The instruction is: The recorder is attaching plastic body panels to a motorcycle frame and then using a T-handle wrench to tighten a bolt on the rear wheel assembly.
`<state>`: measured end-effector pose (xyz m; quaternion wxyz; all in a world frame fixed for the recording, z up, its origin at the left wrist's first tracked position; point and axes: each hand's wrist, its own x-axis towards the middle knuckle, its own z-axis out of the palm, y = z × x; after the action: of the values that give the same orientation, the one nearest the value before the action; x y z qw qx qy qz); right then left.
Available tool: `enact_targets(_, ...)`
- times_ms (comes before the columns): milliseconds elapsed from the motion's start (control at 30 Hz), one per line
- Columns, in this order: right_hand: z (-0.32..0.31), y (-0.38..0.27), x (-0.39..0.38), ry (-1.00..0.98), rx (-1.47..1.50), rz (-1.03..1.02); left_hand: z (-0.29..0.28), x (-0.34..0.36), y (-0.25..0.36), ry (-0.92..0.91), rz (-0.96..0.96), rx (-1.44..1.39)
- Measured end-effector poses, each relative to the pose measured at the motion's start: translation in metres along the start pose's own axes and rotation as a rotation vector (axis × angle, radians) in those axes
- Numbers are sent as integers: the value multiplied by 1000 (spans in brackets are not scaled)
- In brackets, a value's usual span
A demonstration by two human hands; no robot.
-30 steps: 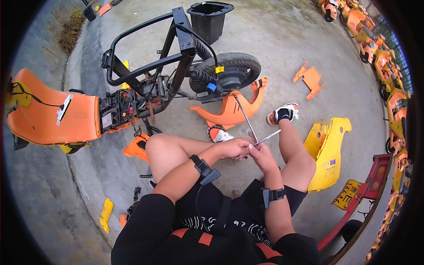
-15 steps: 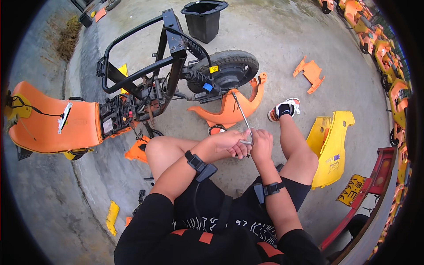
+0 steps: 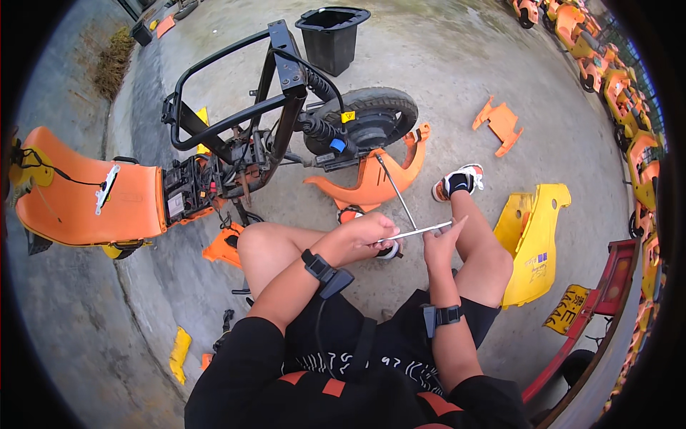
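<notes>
My hands are on a T-handle wrench; its long shaft slants up and away to the orange curved fender beside the wheel. My left hand is closed around the left end of the crossbar. At the crossbar's other end, my right hand has thumb and fingers against the bar, some fingers stretched out. The shaft's far tip meets the area by the black rear wheel and shock absorber; what it sits on is too small to tell.
An overturned scooter's black frame and orange body lie at left. A black bin stands behind the wheel. Orange and yellow panels lie right, near a red metal rail. Parked scooters line the far right.
The crossbar has turned and now spans widely between my hands. My hands have moved apart, the right one outward with its fingers loosened. The scooter parts stay in place.
</notes>
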<state>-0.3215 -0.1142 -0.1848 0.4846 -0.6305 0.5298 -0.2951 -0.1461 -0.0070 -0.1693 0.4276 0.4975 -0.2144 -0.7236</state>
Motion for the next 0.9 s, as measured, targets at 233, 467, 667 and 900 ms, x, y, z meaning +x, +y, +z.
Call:
enact_targets(233,2,6,-7,-734,1025,614,-2,5,-14,18,78,243)
enact_targets(467,34,0,-4,-494,366,225,11,12,-31,137,94,695)
enact_targets(667,24,1,0,-394,-459,-455,14,-11,-5,97,-37,277)
enact_targets(900,31,7,-6,-345,-700,-703,19,-11,15,-9,-121,208)
